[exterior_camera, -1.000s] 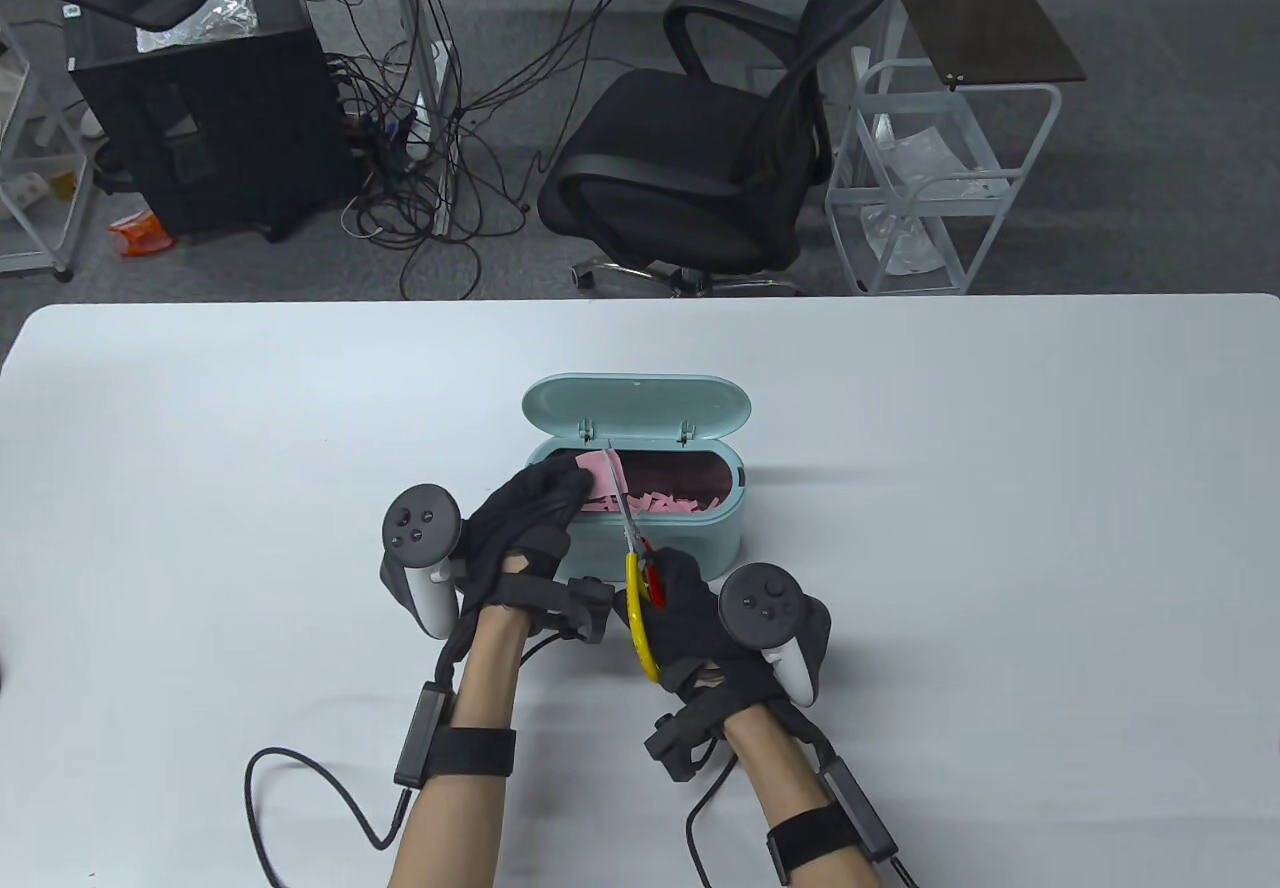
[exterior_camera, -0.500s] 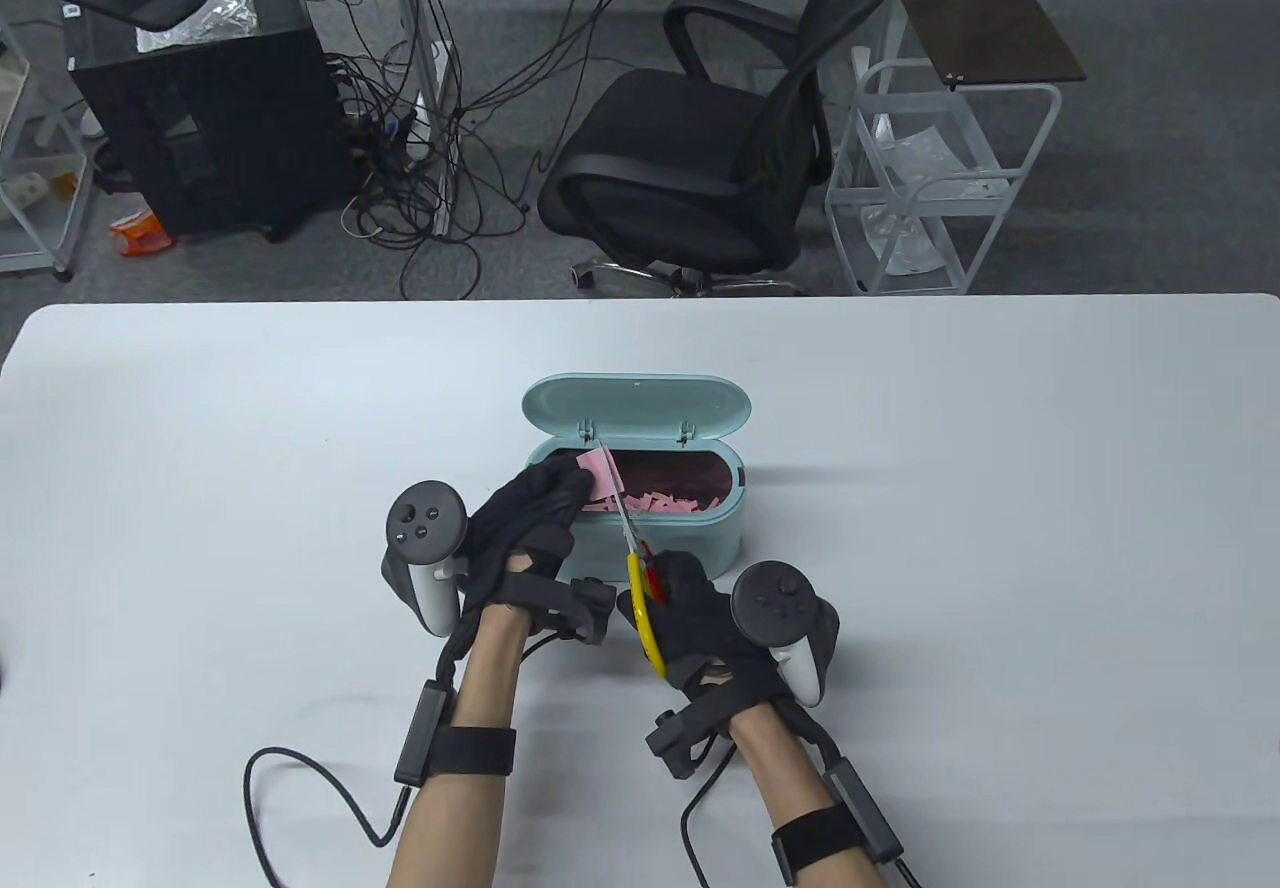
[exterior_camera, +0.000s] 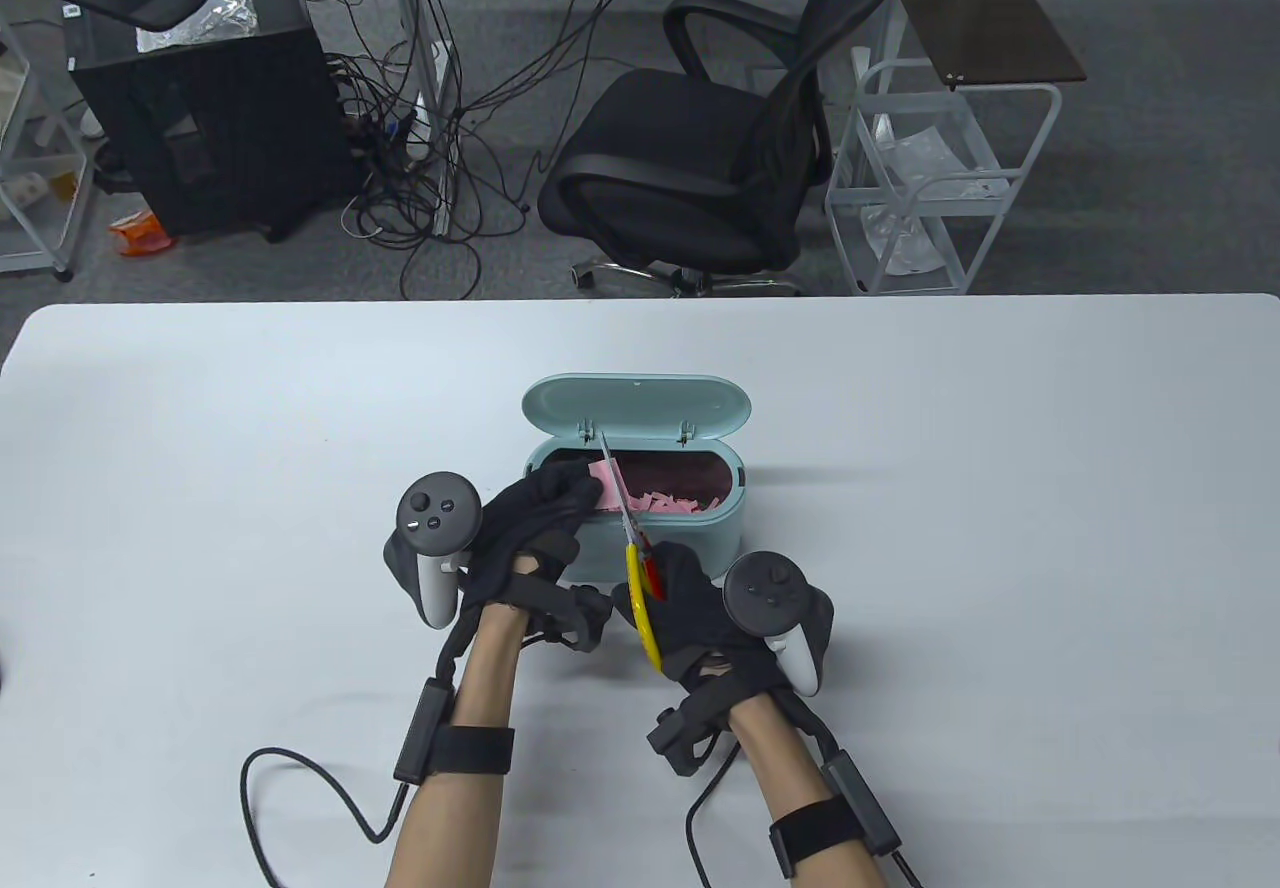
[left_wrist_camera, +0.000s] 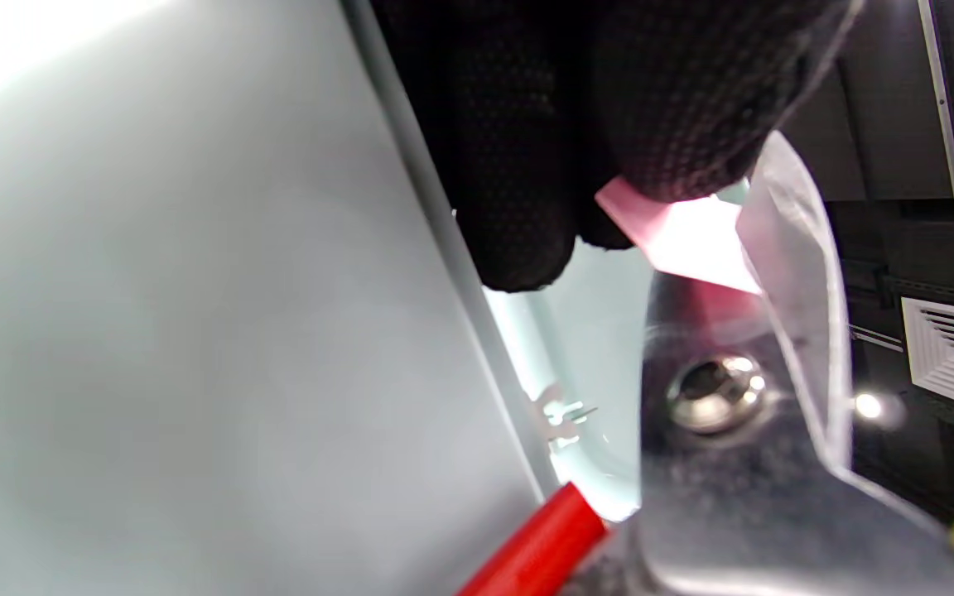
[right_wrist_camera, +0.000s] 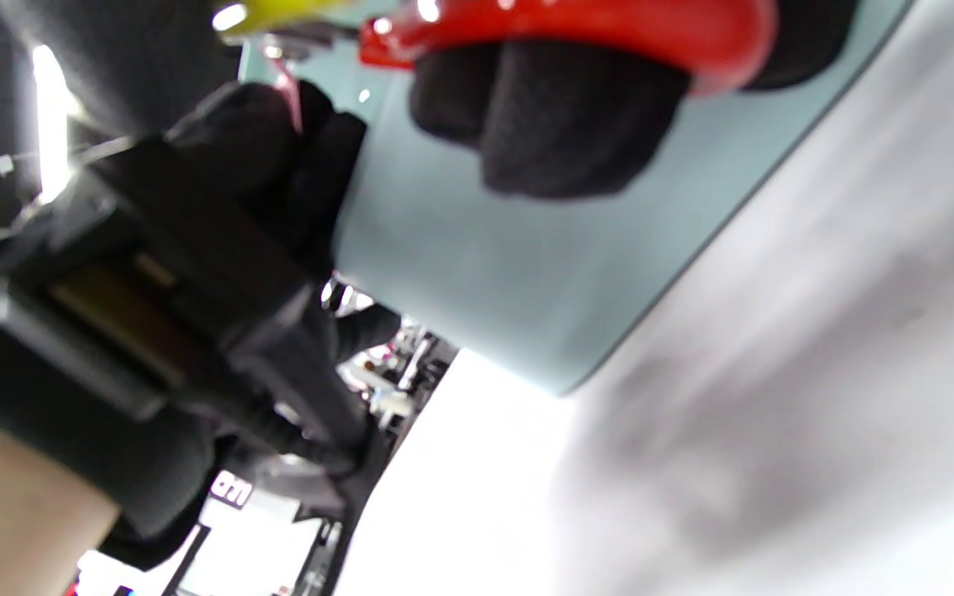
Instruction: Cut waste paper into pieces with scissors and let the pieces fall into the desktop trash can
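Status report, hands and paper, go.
Left hand pinches pink paper over open trash can. Right hand grips scissors, blades at the paper. Nothing in the way.

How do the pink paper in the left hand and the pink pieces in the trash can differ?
The pink paper is one larger sheet, pinched by the left hand above the trash can; the pink pieces are many small scraps lying loose inside it. Both are the same pink.

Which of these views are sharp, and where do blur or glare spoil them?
Table view: sharp, evenly lit, soft shadows beside the mint-green desktop trash can. Left wrist view: the metal scissors blades are too close and out of focus, with blown-out glare at top left. Right wrist view: blurred throughout, white overexposure at the bottom centre; the red scissors handle is smeared.
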Motion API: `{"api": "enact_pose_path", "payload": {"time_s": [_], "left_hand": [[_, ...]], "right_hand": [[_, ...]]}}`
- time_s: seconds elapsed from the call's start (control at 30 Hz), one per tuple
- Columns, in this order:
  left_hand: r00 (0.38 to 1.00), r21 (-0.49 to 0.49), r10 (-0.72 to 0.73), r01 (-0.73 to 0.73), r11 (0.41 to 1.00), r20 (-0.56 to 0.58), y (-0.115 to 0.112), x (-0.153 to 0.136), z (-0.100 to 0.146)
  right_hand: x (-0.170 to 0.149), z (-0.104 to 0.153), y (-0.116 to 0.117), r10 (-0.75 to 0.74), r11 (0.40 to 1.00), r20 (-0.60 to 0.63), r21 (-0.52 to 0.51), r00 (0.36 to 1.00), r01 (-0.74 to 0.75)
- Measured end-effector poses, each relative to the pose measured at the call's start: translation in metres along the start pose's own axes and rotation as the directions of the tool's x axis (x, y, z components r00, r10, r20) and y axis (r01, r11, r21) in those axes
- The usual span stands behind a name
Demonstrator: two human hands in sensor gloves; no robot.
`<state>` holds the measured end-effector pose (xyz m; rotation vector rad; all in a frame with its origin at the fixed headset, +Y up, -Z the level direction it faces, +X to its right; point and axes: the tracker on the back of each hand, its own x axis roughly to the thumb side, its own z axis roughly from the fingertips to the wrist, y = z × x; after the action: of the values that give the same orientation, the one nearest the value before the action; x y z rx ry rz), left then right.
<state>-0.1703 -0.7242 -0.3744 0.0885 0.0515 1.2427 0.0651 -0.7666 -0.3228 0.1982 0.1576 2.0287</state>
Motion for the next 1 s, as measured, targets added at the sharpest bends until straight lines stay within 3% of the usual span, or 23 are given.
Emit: {"api": "enact_pose_path", "payload": {"time_s": [0.23,0.37,0.57,0.63,0.77,1.0], "left_hand": [[0.999,-0.008,0.031,-0.031,0.999,-0.008,0.000,-0.001,0.000],[0.997,0.008,0.068,-0.068,0.998,-0.025,0.000,-0.001,0.001],[0.992,0.009,0.124,-0.124,0.992,-0.039,0.003,-0.004,0.001],[0.989,0.017,0.140,-0.139,0.990,-0.044,0.003,-0.006,0.001],[0.981,0.023,0.188,-0.187,0.982,-0.053,0.005,-0.008,0.001],[0.971,0.023,0.230,-0.229,0.973,-0.062,0.007,-0.012,0.000]], "right_hand": [[0.001,0.000,-0.005,-0.039,0.998,-0.003,-0.047,0.999,0.039],[-0.002,0.001,-0.008,0.012,0.997,-0.002,-0.080,1.000,-0.012],[-0.005,0.005,-0.010,-0.023,0.998,-0.019,-0.064,1.000,0.022],[-0.005,0.008,-0.009,0.008,0.999,-0.020,-0.049,1.000,-0.009],[-0.003,0.013,-0.008,0.252,0.967,-0.003,-0.041,0.968,-0.252],[-0.007,0.014,-0.004,0.405,0.914,0.004,-0.014,0.914,-0.405]]}}
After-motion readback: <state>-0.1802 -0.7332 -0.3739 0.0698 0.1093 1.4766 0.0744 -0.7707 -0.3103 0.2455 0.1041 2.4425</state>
